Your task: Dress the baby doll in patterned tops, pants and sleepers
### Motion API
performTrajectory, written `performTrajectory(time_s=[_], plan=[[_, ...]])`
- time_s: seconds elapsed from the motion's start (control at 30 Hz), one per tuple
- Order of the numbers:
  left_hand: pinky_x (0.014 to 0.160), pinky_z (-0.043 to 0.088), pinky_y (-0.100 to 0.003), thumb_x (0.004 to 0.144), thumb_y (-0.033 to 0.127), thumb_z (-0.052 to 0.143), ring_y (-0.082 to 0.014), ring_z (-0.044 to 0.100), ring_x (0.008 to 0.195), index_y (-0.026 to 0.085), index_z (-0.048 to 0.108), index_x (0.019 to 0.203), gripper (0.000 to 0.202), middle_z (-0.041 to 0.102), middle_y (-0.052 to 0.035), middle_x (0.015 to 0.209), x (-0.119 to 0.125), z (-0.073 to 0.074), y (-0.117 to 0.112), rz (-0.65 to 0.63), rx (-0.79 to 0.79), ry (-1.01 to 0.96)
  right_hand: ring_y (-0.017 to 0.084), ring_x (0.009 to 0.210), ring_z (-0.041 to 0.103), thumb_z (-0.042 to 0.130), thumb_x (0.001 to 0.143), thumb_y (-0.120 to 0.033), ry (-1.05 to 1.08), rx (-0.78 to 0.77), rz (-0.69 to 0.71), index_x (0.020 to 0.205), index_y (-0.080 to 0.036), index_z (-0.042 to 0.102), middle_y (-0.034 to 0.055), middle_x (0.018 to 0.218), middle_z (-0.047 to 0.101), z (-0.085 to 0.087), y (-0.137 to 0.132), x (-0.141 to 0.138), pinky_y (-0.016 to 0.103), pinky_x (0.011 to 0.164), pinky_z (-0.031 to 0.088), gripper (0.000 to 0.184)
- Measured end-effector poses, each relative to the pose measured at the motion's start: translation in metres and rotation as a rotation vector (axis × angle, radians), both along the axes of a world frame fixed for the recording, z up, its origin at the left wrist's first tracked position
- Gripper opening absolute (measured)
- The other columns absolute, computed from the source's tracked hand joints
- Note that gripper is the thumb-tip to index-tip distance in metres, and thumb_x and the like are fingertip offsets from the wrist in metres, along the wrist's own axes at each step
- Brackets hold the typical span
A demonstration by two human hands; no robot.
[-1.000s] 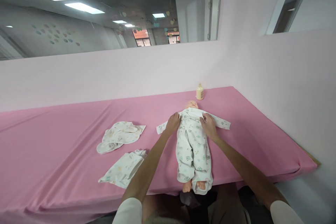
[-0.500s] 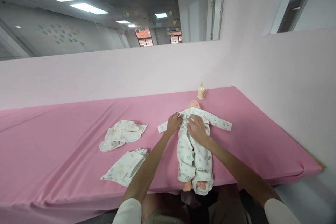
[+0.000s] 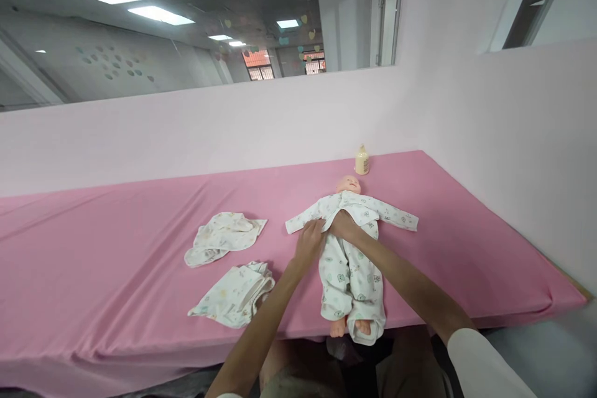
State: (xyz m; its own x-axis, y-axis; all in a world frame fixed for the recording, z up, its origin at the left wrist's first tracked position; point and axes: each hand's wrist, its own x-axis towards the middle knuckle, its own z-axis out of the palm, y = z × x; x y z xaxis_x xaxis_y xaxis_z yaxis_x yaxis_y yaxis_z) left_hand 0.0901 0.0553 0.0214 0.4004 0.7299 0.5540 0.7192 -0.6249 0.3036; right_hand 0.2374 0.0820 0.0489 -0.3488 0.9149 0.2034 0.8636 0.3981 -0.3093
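A baby doll (image 3: 349, 185) lies on its back on the pink table cover (image 3: 116, 230), dressed in a white printed top and trousers (image 3: 352, 273). My left hand (image 3: 310, 239) rests at the doll's waist on its left side, fingers curled on the hem of the top. My right hand (image 3: 342, 225) reaches across the belly, its fingers tucked under the top's front flap and hidden by the cloth. The doll's feet hang at the near table edge.
Two loose white baby garments lie left of the doll, one farther (image 3: 224, 237) and one nearer (image 3: 236, 295). A small cream bottle (image 3: 362, 160) stands by the back wall beyond the doll's head. Pink walls close the back and right sides.
My right hand has moved from the doll's right shoulder across to its belly and slid under the top. My left hand has dropped from the shoulder to the waist.
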Motion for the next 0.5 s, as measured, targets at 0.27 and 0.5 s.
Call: performTrajectory(time_s=[0.27,0.5], plan=[[0.073,0.047,-0.036,0.084,0.016,0.043,-0.0225,0.058,0.085,0.019,0.057,0.088,0.015,0.063,-0.0085,0.093,0.008,-0.002,0.0,0.216,-0.26,-0.277,0.019,0.078,0.059,0.051,0.081,-0.002,-0.06,0.022,0.156,0.081,-0.012,0.068,0.0085,0.087,0.071,0.007,-0.007,0.005,0.028,0.068,0.039,0.02],[0.068,0.042,-0.03,0.083,0.013,0.038,-0.0176,0.053,0.076,0.019,0.052,0.08,0.016,0.06,-0.0039,0.081,0.012,0.003,-0.001,0.198,-0.166,-0.433,0.01,0.065,0.058,0.063,0.088,-0.023,0.108,0.115,0.082,0.082,-0.013,0.063,-0.0018,0.074,0.064,0.008,0.008,-0.008,0.025,0.064,0.049,0.012]])
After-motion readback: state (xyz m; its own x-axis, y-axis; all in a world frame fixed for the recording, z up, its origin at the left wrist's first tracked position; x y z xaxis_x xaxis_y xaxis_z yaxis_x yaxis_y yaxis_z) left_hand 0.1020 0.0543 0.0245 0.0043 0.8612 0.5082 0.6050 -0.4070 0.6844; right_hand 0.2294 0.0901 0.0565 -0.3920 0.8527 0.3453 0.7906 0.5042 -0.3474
